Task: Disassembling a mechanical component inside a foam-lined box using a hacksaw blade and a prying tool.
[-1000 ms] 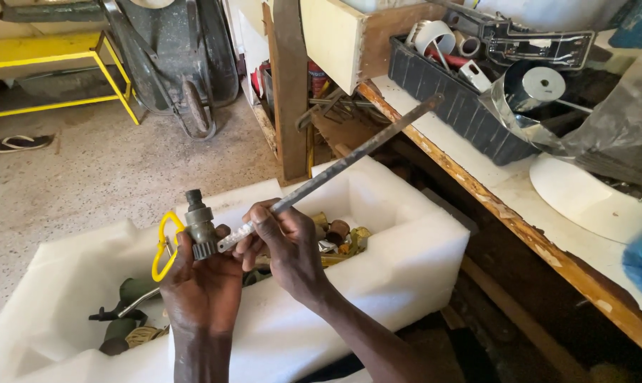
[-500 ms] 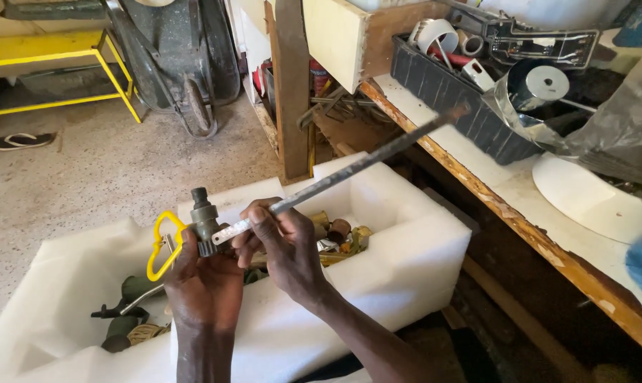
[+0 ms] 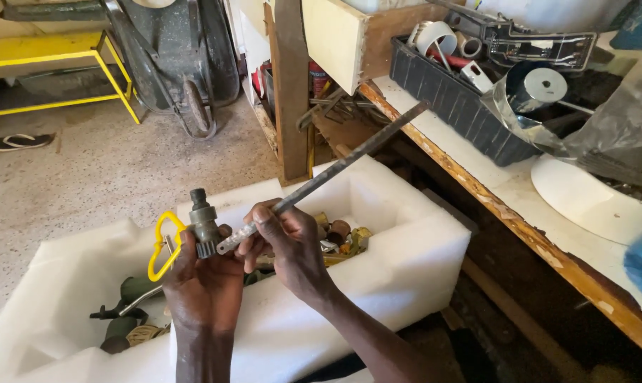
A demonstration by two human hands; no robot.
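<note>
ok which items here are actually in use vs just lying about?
In use: valve with yellow handle in left hand; metal file in right hand.
Lying about: white foam box, brass fittings, black crate, tape rolls, sandal.

Speckled concrete floor (image 3: 87, 184), daylit; yellow metal bench (image 3: 65, 60) at upper left, a flip-flop (image 3: 19, 141) on the floor beside it; dark wheelbarrow (image 3: 179, 50) leaning upright near the bench; wooden post (image 3: 292, 92) in the centre; worn white desk (image 3: 519, 191) with chipped wooden edge running along the right.
</note>
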